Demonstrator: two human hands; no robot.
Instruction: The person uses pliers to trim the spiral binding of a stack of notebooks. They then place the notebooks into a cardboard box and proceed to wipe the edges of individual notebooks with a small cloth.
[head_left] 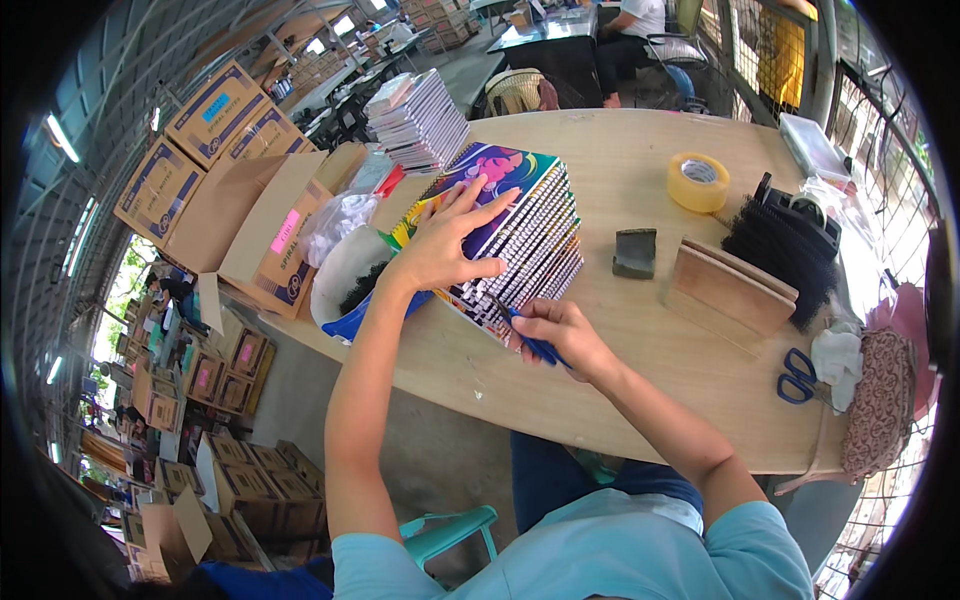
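A tall stack of spiral notebooks [540,235] stands on the table in front of me, its bound edges turned toward my right. The top cover is purple with a pink-haired cartoon figure. My left hand [452,238] lies on that cover with its fingers spread, pressing on the stack. In my right hand [558,335] is a pair of blue-handled pliers [541,350], the fingers closed around the handles. Their slim dark tip touches or nearly touches the spirals low on the near side of the stack; the exact contact is too small to tell.
Left of the stack sit a blue-and-white bin [345,285] and open cartons [262,235]. Another notebook pile [425,120] is behind. At right are yellow tape [697,182], a dark block [634,253], a wooden board [730,290], a black brush [780,250] and blue-handled scissors [797,377].
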